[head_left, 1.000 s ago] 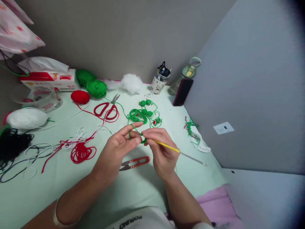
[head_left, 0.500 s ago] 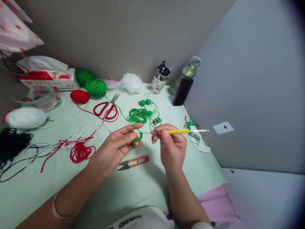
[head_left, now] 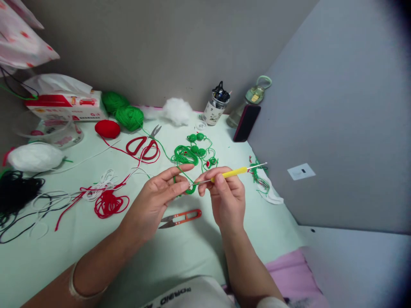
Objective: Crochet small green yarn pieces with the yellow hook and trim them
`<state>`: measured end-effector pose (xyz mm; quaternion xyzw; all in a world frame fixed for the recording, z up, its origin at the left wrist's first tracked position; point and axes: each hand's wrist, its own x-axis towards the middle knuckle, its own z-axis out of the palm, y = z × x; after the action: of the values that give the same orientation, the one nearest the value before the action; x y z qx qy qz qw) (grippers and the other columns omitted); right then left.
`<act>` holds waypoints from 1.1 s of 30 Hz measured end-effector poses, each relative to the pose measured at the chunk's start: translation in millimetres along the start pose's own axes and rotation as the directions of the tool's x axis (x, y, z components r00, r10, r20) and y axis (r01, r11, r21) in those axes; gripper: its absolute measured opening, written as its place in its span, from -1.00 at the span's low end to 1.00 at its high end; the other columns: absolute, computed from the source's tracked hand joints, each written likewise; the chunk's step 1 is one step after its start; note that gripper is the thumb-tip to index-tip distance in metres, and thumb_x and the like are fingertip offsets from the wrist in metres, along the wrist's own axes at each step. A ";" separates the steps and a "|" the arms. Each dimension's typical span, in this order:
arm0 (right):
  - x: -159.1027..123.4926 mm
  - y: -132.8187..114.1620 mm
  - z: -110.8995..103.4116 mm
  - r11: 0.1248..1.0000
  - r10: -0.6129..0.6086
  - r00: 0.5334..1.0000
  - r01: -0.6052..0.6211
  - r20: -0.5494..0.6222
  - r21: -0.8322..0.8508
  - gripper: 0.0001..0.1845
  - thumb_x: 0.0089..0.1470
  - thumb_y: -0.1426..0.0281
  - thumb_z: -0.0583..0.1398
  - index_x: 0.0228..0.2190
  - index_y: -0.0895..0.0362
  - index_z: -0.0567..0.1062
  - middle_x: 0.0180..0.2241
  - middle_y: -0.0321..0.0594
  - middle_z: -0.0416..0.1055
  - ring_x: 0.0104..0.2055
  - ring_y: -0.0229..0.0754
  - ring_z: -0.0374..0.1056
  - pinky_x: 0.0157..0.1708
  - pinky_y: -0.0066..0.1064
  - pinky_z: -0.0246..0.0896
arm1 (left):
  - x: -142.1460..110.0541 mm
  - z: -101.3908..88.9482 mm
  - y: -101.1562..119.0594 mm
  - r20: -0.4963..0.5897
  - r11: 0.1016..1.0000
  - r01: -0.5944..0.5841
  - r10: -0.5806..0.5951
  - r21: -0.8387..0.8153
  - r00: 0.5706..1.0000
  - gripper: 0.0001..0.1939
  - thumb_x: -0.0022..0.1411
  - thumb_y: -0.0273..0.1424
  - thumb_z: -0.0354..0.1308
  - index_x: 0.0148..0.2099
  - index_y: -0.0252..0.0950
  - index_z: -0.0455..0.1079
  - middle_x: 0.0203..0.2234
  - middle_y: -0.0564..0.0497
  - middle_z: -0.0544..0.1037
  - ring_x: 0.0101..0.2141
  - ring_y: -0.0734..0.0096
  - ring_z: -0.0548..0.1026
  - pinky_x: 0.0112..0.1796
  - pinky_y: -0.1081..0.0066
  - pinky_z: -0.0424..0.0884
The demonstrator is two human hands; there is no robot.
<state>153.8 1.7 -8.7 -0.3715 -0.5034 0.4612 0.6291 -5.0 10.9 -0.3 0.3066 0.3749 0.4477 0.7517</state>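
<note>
My left hand (head_left: 160, 192) pinches a small green crochet piece (head_left: 191, 190) between thumb and fingers, and a green yarn strand runs up past its raised index finger. In my right hand (head_left: 227, 194) is a crochet hook with a yellow handle (head_left: 236, 172), gripped like a pen. The hook's thin metal shaft points left and its tip meets the green piece and yarn. Just beyond my hands lie a loose coil of green yarn (head_left: 184, 155) and several small green crocheted balls (head_left: 201, 152). Orange thread snips (head_left: 184, 217) rest on the table below my hands.
Red-handled scissors (head_left: 142, 149), a red yarn ball (head_left: 107, 128), green yarn balls (head_left: 129, 118) and tangled red yarn (head_left: 109, 204) lie to the left. White stuffing (head_left: 177, 111), a pen cup (head_left: 215, 109), a phone (head_left: 247, 123) and a bottle (head_left: 255, 95) stand along the back.
My right hand has shifted slightly left and tilted the crochet hook, its back end rising and moving left. The hook's tip now sits closer to my left fingers, with green yarn at it.
</note>
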 end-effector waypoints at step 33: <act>0.0 1.3 1.5 0.999 -0.011 1.000 0.011 -0.001 -0.036 -0.83 0.28 0.31 0.19 -0.28 0.06 0.59 -0.32 -0.22 0.54 -0.38 -0.23 0.42 -0.39 -0.33 0.39 | -1.7 3.9 -1.4 -0.018 0.999 -0.032 0.032 -0.019 0.999 -0.56 0.17 -0.40 0.37 0.11 -0.17 0.49 -0.44 0.14 0.49 -0.35 0.50 0.44 -0.18 0.46 0.34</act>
<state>152.1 2.0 -9.7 -0.3804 -0.5131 0.4484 0.6253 -1.7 8.2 1.1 0.3012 0.3723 0.4659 0.7440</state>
